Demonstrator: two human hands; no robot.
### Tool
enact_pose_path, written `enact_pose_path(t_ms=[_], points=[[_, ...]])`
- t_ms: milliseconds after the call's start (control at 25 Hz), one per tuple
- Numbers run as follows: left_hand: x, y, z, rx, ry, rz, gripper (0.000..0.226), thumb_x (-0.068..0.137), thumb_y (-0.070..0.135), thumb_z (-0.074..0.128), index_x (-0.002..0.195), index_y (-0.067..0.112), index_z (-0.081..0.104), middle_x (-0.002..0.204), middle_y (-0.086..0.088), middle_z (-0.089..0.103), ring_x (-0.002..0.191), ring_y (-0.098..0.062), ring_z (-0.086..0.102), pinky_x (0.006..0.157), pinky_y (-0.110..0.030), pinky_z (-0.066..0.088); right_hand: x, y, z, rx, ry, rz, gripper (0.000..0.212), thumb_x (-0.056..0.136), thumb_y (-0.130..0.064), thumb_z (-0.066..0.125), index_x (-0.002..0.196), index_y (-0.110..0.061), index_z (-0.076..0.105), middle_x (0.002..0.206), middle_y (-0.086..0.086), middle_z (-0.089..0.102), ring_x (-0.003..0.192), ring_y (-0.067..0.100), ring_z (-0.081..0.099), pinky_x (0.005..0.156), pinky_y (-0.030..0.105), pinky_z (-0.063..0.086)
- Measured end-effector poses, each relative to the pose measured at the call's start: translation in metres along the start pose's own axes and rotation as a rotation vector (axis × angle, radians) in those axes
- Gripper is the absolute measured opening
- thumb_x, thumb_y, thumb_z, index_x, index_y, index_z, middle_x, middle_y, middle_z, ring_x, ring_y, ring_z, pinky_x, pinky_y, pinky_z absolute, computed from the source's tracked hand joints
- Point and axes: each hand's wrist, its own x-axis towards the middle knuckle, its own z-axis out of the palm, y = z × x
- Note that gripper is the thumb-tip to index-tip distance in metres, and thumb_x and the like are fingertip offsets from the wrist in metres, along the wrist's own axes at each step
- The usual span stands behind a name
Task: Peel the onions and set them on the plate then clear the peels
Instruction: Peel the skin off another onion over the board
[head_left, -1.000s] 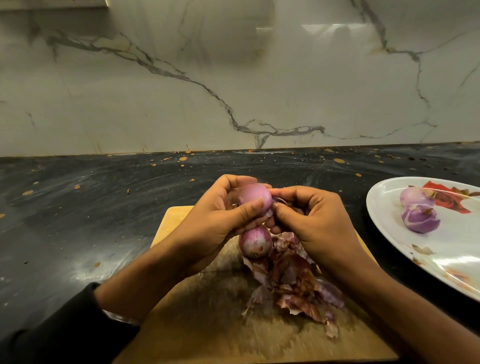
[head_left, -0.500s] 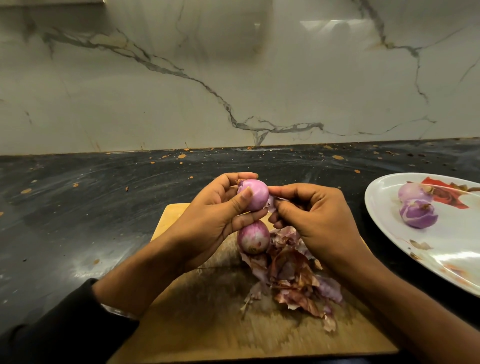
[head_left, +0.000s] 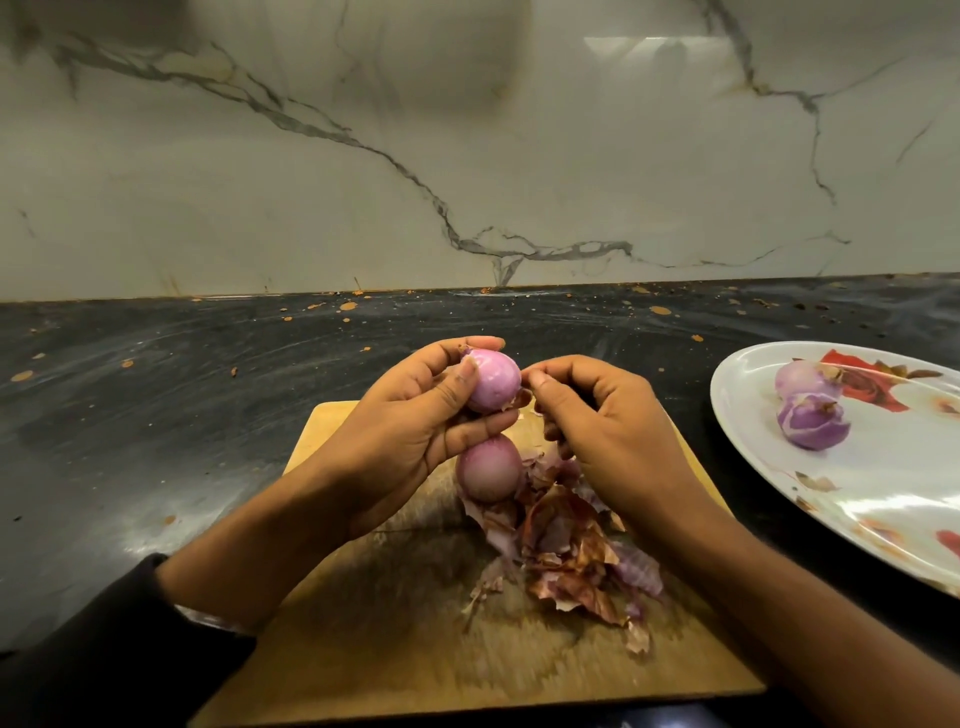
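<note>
R hand (head_left: 618, 441) fingers now off held onion (head_left: 493, 383).

Left hand (head_left: 410, 421) raised with fingers (head_left: 470, 426) curled, right hand (head_left: 597, 415) beside it, fingertips pinched together.

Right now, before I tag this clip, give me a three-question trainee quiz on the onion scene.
1. How many onions lie on the white plate?
2. True or false: the onion on the board rests beside the peel pile on the cutting board.
3. Which hand grips the raised onion? A) left hand B) right hand C) neither

Key:
1. Two: a pale peeled onion and a purple peeled onion.
2. True.
3. A; the right hand's fingertips pinch at that onion's side.
</note>
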Motion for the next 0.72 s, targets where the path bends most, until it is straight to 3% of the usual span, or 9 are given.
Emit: enact_pose_path(t_ms=[200, 360, 720], points=[[0.0003, 0.0, 0.0001, 0.042, -0.006, 0.036, 0.042, 0.091, 0.021, 0.05, 0.131, 0.01, 0.058, 0.125, -0.019, 0.065, 0.113, -0.03, 0.066, 0.086, -0.031, 0.06, -0.0014, -0.0009, -0.0022, 0.015, 0.022, -0.011, 0.011, 0.095, -0.024, 0.066, 0.101, -0.018, 0.074, 0.084, -0.002, 0.075, 0.075, 0.007, 0.07, 0.063, 0.017, 0.053], [0.0015, 0.0, 0.0007, 0.035, 0.029, 0.048, 0.041, 0.089, 0.022, 0.051, 0.126, 0.007, 0.057, 0.117, -0.014, 0.069, 0.104, -0.026, 0.07, 0.079, -0.028, 0.061, -0.001, -0.0017, -0.0039, 0.063, 0.009, -0.021, 0.021, 0.09, -0.025, 0.071, 0.11, -0.021, 0.075, 0.089, 0.002, 0.077, 0.081, 0.015, 0.074, 0.07, 0.026, 0.06], [-0.0003, -0.0004, 0.0025, 0.192, 0.013, 0.095, 0.042, 0.078, 0.018, 0.063, 0.12, 0.011, 0.059, 0.108, -0.007, 0.075, 0.096, -0.02, 0.073, 0.078, -0.025, 0.06, -0.0005, -0.0019, -0.002, 0.169, 0.008, -0.042, 0.017, 0.091, -0.009, 0.069, 0.106, -0.009, 0.076, 0.09, 0.004, 0.078, 0.082, 0.017, 0.076, 0.068, 0.027, 0.061]])
